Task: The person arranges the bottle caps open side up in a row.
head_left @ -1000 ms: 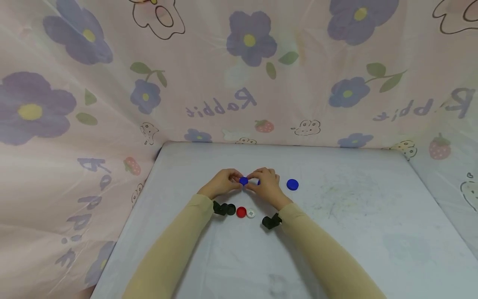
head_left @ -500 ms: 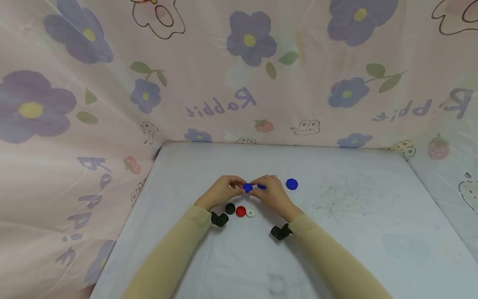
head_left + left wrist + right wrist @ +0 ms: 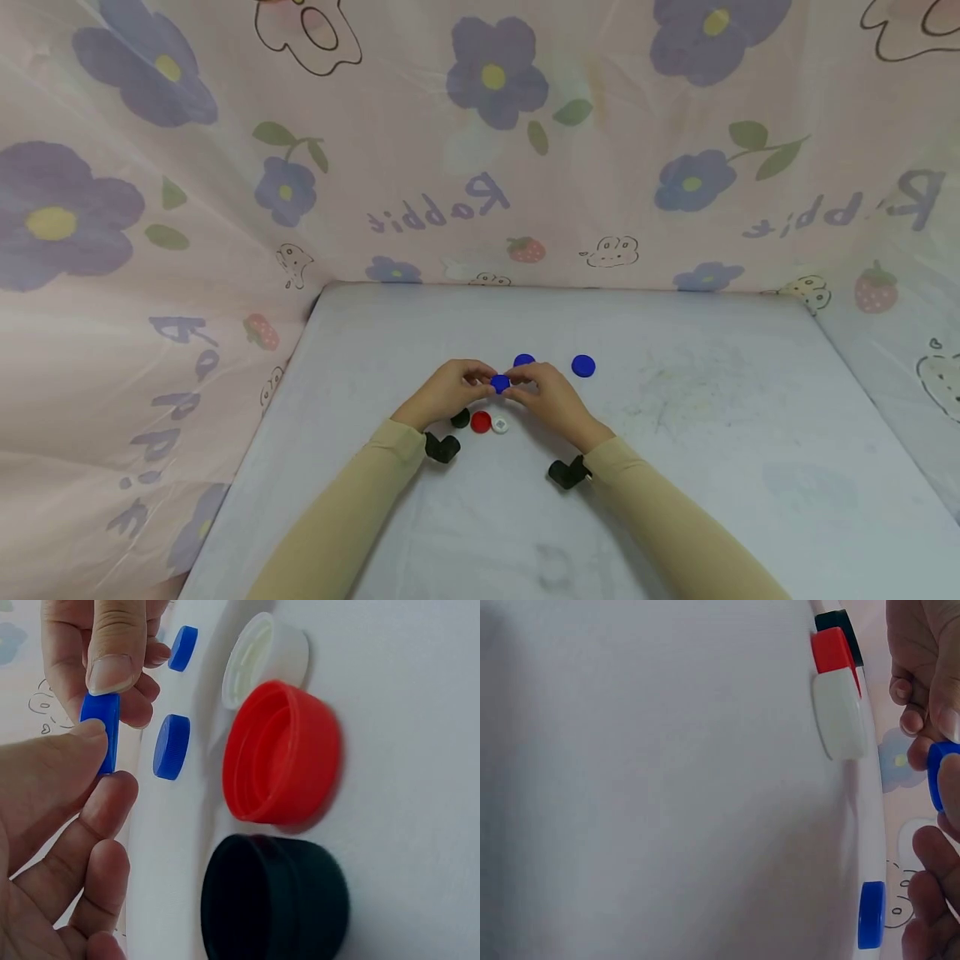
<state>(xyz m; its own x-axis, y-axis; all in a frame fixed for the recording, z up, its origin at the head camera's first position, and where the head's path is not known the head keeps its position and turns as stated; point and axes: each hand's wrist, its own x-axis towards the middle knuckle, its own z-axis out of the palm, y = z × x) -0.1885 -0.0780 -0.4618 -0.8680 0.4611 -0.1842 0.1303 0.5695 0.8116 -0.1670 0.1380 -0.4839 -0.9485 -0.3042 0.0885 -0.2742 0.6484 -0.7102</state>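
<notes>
Both hands meet at a blue bottle cap [image 3: 500, 383], held up between their fingertips. My left hand [image 3: 447, 393] pinches it with thumb and forefinger, the thumb lying on its face in the left wrist view. From the other side my right hand [image 3: 553, 400] grips its edge, as the cap [image 3: 109, 735] shows there. Below the hands stand three caps in a touching row: a dark green cap [image 3: 277, 900], a red cap [image 3: 481, 422] and a white cap [image 3: 500, 425]. In the head view the left hand partly covers the dark green one.
Behind the right hand lies a second blue cap [image 3: 524, 359], and a third blue cap [image 3: 583, 366] is to its right. The white table [image 3: 675, 467] is bounded by a patterned curtain [image 3: 420, 150] at the back and sides. A black camera mount [image 3: 442, 448] juts from each wrist.
Both hands have drawn the blue cap slightly toward the body and to the right. The blue cap behind the right hand, largely covered before, now shows more.
</notes>
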